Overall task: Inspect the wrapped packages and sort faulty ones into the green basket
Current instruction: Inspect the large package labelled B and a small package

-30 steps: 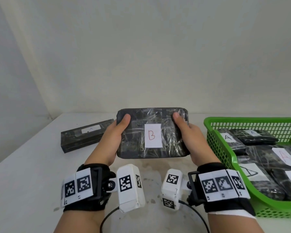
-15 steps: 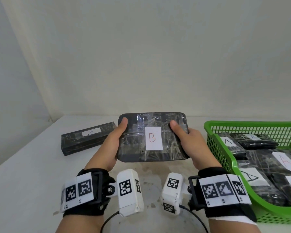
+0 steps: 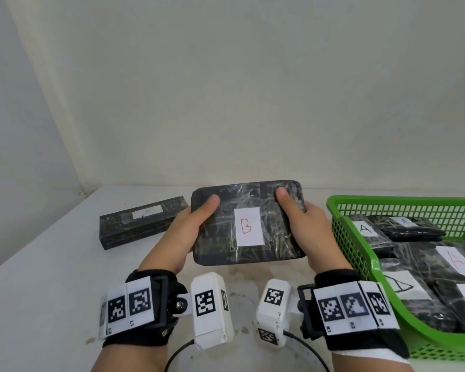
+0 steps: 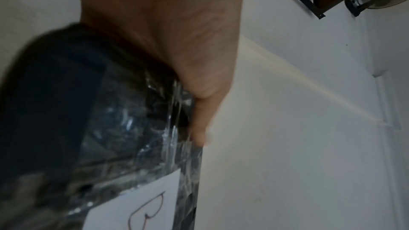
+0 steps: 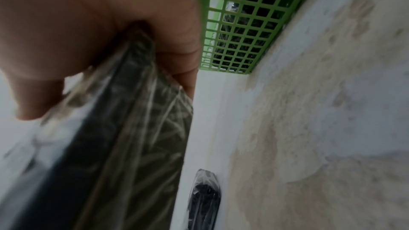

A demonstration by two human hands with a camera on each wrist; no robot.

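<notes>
I hold a flat dark package (image 3: 247, 224) wrapped in clear film above the table's middle, its white label marked with a red B facing me. My left hand (image 3: 191, 226) grips its left edge, thumb on top. My right hand (image 3: 304, 224) grips the right edge the same way. The left wrist view shows the film-wrapped package (image 4: 99, 128) and label against my palm (image 4: 177, 32). In the right wrist view the package's edge (image 5: 132, 137) sits between thumb and fingers. The green basket (image 3: 360, 253) stands at the right, holding several wrapped packages labelled A (image 3: 365, 229).
A long narrow wrapped package (image 3: 142, 221) with a white label lies on the white table (image 3: 38, 291) at the left, also seen as the long package (image 5: 204, 198) in the right wrist view. The basket's mesh wall (image 5: 243, 24) is close to my right hand. Walls bound the table behind and left.
The B package has tilted so its face lies flatter and sits slightly lower. My thumbs have slid further onto its top face.
</notes>
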